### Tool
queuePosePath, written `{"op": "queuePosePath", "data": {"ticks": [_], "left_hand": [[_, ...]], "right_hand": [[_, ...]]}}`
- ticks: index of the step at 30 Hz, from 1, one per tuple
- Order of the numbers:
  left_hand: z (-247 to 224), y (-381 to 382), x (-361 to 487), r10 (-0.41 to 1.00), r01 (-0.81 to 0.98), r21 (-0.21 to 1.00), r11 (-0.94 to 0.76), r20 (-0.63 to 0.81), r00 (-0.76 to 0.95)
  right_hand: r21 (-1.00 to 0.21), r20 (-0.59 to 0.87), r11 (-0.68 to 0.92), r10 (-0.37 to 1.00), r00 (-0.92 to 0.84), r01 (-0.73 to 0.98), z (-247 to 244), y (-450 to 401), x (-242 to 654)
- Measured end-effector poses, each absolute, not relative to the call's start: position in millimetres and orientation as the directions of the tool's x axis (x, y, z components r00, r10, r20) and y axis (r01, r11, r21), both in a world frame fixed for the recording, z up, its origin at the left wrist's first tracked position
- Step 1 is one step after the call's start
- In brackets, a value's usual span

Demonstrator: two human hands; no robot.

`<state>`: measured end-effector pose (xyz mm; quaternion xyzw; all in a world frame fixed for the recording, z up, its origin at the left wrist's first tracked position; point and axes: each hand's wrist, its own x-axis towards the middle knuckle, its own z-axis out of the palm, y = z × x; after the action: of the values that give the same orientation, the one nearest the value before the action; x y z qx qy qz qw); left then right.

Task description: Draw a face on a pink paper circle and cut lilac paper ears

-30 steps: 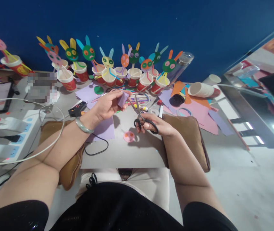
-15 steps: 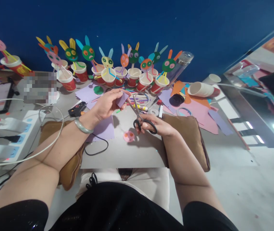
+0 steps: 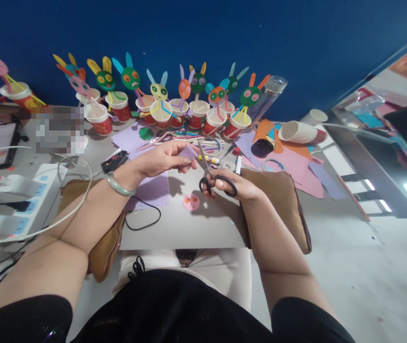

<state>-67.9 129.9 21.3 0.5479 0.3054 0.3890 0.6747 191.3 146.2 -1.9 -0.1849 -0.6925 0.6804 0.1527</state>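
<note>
Above the table, left hand pinches purple paper; right hand grips scissors.

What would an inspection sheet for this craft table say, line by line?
Surface: grey table, with a pink paper face lying near its front.
Job's things: small purple paper piece; scissors, blades apart.
Clutter: coloured paper, stacked cups lying sideways, a yellow-labelled tube.
Hands: left hand pinches the purple piece; right hand holds the scissors' black handles.
Cables: black cord loops on the table; plugs fill parts of a white power strip.
Surroundings: blue wall behind cups bearing paper animal faces.
</note>
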Motion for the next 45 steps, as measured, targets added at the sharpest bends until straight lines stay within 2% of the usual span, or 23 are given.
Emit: {"op": "queuePosePath", "data": {"ticks": [4,9,21,28,30,32,35,37,41,45], "left_hand": [[24.2,127.0,-69.6,0.829,-0.127,0.984,0.122,-0.031,0.558],[28.3,125.5,-70.7,0.822,-0.089,0.989,0.122,-0.051,0.567],[29.2,127.7,-72.8,0.852,-0.075,0.990,0.120,-0.064,0.520],[25.7,128.3,-72.3,0.862,-0.104,0.985,0.137,-0.067,0.502],[23.5,128.4,-71.1,0.855,-0.101,0.982,0.157,-0.084,0.512],[20.3,128.5,-68.4,0.857,-0.092,0.984,0.153,-0.086,0.509],[14.5,128.4,-61.8,0.900,-0.088,0.995,0.042,0.000,0.435],[11.1,128.2,-57.2,0.927,-0.071,0.991,-0.116,0.133,0.350],[5.3,128.2,-53.3,0.858,0.146,0.868,-0.475,0.421,0.294],[-1.7,128.5,-54.3,0.745,0.340,0.669,-0.660,0.529,0.405]], "right_hand": [[-0.999,-0.037,-0.047,0.442,-0.896,0.018,-1.0,144.1,189.2],[-0.993,-0.025,-0.115,0.482,-0.876,-0.035,-2.6,139.2,186.3],[-0.976,-0.003,-0.181,0.559,-0.829,-0.118,-2.2,136.6,178.9],[-0.969,-0.063,-0.230,0.585,-0.808,-0.091,6.5,134.2,179.6],[-0.973,-0.060,-0.210,0.621,-0.781,-0.093,7.7,135.7,180.6],[-0.983,-0.040,-0.155,0.715,-0.698,-0.102,6.4,138.3,180.2],[-0.992,-0.034,-0.088,0.873,-0.487,-0.089,0.1,141.7,175.2],[-0.989,-0.060,-0.108,0.919,-0.389,-0.104,-4.9,142.1,169.9],[-0.960,-0.145,-0.231,0.894,-0.423,-0.160,-10.5,137.4,160.5],[-0.930,-0.158,-0.290,0.871,-0.464,-0.226,-10.5,132.5,155.4]]}}
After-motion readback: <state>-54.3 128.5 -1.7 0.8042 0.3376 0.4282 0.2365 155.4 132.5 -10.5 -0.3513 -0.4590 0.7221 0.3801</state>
